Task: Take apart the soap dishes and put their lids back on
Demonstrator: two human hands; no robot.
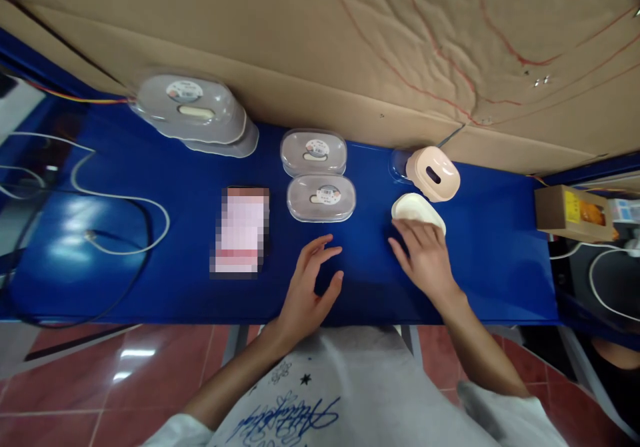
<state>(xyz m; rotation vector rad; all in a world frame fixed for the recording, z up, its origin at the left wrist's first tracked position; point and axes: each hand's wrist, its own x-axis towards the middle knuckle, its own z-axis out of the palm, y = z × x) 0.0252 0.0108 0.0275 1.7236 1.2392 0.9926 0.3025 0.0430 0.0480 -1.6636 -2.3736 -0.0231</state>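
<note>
My left hand rests on the blue table with fingers spread and curved, holding nothing, just below a small clear lidded box. A second small clear box lies behind that one. My right hand lies flat with fingers stretched out, its fingertips touching the near edge of a cream oval lid. Behind the lid stands a pink oval container with a slot on top.
A stack of large clear lidded boxes sits at the back left. A blurred-out rectangular thing lies left of my left hand. White cables loop at the left. A cardboard box stands at the right edge. Cardboard sheeting backs the table.
</note>
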